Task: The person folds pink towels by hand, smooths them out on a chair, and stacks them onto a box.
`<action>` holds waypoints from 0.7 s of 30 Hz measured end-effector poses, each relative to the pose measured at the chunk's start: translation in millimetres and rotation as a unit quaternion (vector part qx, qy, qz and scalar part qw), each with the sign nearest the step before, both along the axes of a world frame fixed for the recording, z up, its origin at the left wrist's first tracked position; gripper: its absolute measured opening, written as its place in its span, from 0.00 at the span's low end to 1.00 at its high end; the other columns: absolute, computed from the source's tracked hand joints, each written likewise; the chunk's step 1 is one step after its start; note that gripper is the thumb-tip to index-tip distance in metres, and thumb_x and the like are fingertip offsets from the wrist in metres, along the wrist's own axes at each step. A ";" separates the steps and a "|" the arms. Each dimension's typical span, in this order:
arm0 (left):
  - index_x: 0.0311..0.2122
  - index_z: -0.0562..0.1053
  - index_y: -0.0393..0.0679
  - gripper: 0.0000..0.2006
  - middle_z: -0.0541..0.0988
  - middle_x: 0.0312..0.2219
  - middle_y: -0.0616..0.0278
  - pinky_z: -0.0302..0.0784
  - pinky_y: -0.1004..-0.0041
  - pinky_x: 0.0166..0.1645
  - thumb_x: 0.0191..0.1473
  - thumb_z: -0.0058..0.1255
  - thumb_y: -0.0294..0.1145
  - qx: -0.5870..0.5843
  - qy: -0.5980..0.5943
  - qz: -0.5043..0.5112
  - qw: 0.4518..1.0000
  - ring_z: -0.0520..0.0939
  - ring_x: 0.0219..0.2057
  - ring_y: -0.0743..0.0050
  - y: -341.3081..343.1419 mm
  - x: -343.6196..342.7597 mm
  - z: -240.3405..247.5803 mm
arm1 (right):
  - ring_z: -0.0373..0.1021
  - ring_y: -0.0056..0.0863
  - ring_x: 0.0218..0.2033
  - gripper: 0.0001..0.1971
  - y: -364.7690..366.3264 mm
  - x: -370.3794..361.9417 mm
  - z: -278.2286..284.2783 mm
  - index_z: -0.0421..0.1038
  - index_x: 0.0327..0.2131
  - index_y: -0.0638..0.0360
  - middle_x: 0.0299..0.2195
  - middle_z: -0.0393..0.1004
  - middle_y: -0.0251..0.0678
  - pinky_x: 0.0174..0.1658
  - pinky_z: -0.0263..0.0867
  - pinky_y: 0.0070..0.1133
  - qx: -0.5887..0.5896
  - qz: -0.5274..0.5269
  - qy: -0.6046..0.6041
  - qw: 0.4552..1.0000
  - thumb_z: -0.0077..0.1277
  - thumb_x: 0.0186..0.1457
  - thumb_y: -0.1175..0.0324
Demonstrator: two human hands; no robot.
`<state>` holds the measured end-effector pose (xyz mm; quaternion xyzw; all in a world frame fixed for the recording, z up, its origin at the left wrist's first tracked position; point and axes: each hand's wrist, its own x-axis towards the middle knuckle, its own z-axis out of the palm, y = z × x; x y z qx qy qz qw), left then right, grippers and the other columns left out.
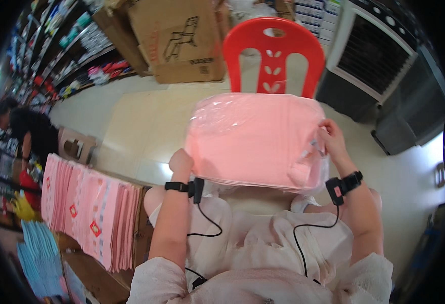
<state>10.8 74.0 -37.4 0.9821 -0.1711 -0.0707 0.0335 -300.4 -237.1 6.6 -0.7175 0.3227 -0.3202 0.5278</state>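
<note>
Far left: a row of folded pink towels (88, 213) stands on edge, with a blue stack (37, 258) just below it.

Left hand (180, 161) is clenched on the lower left edge of the pink cloth bundle (255, 139); fingers curl behind the wrap, so fingertips are hidden. A black wrist strap (184, 187) with a cable sits on that forearm.

The bundle is held up over the lap, between both hands, in front of a red plastic chair (273, 53). It is flat, rectangular, pale pink, and sheathed in clear glossy plastic that wrinkles along the top and right side.

Right hand (331, 139) pinches the loose plastic at the bundle's right edge, fingers closed on the film. A grey air cooler (372, 53) stands at far right.
</note>
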 end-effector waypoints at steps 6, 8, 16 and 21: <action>0.30 0.74 0.41 0.09 0.77 0.30 0.50 0.74 0.64 0.33 0.41 0.46 0.28 -0.004 0.111 0.026 0.993 0.78 0.34 0.54 11.8 7.7 -22.3 | 0.55 0.14 0.08 0.05 13.7 5.8 7.2 0.63 0.31 0.61 0.20 0.64 0.30 0.08 0.47 0.14 0.028 0.017 0.027 0.999 0.43 0.47 0.74; 0.29 0.73 0.38 0.09 0.76 0.23 0.49 0.74 0.65 0.31 0.40 0.45 0.27 -0.005 0.114 0.026 0.993 0.79 0.28 0.55 15.8 10.5 -36.5 | 0.54 0.14 0.08 0.05 13.4 6.2 1.6 0.63 0.31 0.61 0.20 0.64 0.30 0.08 0.47 0.14 0.022 0.020 0.025 0.999 0.43 0.47 0.74; 0.25 0.74 0.34 0.12 0.76 0.23 0.51 0.72 0.61 0.26 0.37 0.46 0.34 -0.072 0.332 0.061 0.939 0.78 0.23 0.56 32.2 31.1 -84.4 | 0.55 0.14 0.08 0.06 14.7 9.1 9.0 0.63 0.32 0.61 0.21 0.65 0.29 0.09 0.48 0.13 0.036 0.037 0.067 0.996 0.43 0.47 0.74; 0.25 0.73 0.32 0.11 0.76 0.22 0.51 0.72 0.64 0.23 0.37 0.49 0.31 -0.091 0.320 0.084 0.939 0.79 0.22 0.60 34.0 24.4 -79.3 | 0.55 0.13 0.08 0.05 14.4 7.7 9.2 0.64 0.31 0.61 0.21 0.65 0.28 0.10 0.49 0.13 0.014 0.067 0.076 0.995 0.44 0.47 0.74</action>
